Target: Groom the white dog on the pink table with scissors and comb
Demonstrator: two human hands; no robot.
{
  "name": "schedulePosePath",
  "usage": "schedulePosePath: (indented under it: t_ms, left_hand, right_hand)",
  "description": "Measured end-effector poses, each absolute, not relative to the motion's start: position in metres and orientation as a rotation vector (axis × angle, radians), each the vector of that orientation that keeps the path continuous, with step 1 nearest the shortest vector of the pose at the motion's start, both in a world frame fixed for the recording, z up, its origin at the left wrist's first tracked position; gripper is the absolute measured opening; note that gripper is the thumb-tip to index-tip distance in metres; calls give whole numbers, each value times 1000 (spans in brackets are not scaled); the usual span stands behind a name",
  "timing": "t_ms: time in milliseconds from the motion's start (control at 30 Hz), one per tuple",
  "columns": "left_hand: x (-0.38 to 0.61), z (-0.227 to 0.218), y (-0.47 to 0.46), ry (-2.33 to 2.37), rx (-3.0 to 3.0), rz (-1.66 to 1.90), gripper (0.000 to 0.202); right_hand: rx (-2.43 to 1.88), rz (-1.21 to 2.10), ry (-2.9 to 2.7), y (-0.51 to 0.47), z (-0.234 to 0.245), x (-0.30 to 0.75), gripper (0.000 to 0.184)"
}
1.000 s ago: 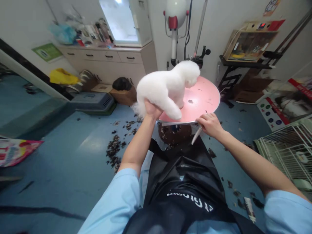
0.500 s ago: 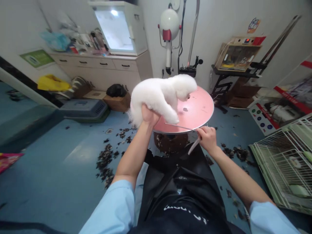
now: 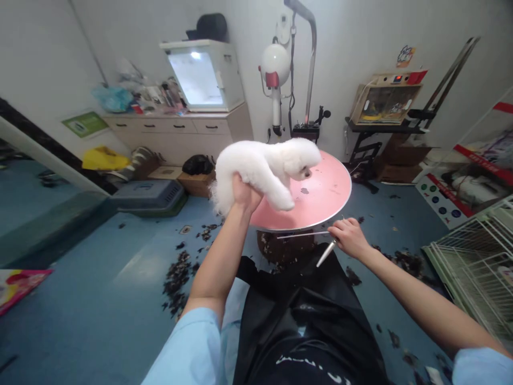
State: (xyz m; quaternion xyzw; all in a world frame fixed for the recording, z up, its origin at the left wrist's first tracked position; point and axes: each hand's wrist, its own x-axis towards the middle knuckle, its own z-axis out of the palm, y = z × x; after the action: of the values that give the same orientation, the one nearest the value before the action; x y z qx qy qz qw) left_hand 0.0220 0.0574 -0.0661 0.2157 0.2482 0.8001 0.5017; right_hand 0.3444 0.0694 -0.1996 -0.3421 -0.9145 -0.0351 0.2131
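A fluffy white dog (image 3: 256,160) stands at the left part of a round pink grooming table (image 3: 328,187), its head bent low to the right. One near leg reaches forward over the tabletop. My left hand (image 3: 245,193) is closed against the dog's underside by the rear, with its fingers hidden in the coat. Just off the table's front edge, my right hand (image 3: 348,235) is wrapped round two tools. A slim metal comb (image 3: 300,235) points left, its teeth not discernible. Scissors (image 3: 326,253) slant downward from the palm, their handles mostly covered.
Dark hair clippings (image 3: 178,275) litter the blue floor. A wire cage (image 3: 476,262) is at the right, a pet carrier (image 3: 146,197) at the left. Behind the table rise a dryer (image 3: 276,67) and a metal grooming arm (image 3: 311,69). Drawers (image 3: 168,128) carry a lit cabinet (image 3: 200,75).
My right hand has drawn the comb and scissors down, away from the dog's paw to below the table's edge. The dog's head has turned slightly toward me. My left hand keeps its hold.
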Motion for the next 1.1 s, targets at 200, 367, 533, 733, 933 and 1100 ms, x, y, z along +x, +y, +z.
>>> schedulePosePath:
  t_ms: [200,367,533,733,933,1100]
  left_hand:
    - [6,-75,54,680,617,1941,49]
    - [6,-82,47,694,566,2001,53]
    - [15,-71,39,737,454,2012,56]
    - [15,-66,35,804,252,1930,60]
    - [12,-76,35,744,276,1842,65]
    - [18,-76,40,691,284,1931,58]
  right_hand:
    - [-1593,453,-2054,95,-213,331,30]
    - [-1694,392,-2067,143,-167,307,25]
    - [-1507,441,-1997,110,-156,290,36]
    - [-1243,1222,-1897,47,-179,248,24]
    - [-918,1670,-1840,23,-188,235,37]
    - [-1011,529,-2357,26,-192,240,20]
